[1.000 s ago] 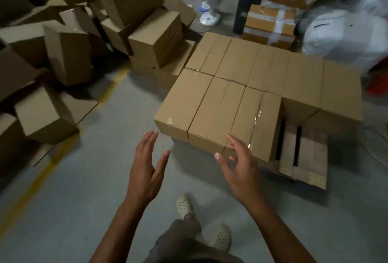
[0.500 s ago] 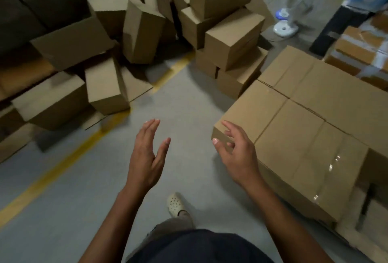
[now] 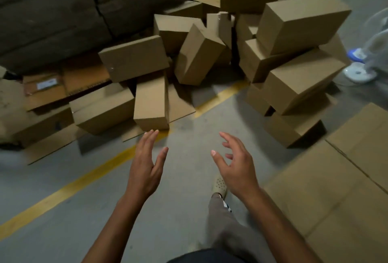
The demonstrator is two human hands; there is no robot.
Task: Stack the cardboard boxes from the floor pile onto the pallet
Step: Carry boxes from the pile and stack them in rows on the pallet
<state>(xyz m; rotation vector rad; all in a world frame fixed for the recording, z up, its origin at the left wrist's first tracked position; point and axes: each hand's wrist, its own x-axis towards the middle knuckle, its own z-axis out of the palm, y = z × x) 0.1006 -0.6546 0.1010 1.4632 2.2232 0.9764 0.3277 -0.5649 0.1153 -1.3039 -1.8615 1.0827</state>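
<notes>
A jumbled pile of brown cardboard boxes (image 3: 197,57) covers the floor ahead. The nearest one, an upright box (image 3: 151,103), stands just beyond my left fingertips. My left hand (image 3: 147,166) is held out over the floor, fingers straight, holding nothing. My right hand (image 3: 235,164) hovers beside it with fingers spread and loosely bent, also holding nothing. The stacked boxes on the pallet (image 3: 336,189) fill the lower right; the pallet itself is hidden under them.
A yellow floor line (image 3: 88,178) runs diagonally under the pile. Dark large cartons (image 3: 63,10) form a wall at the back left. A white floor fan (image 3: 361,69) stands at the right. My foot (image 3: 219,185) is on grey concrete between pile and pallet.
The view has swung left from the pallet stack to the floor pile. My right hand has come off the stacked box's corner; both hands now reach out over the floor.
</notes>
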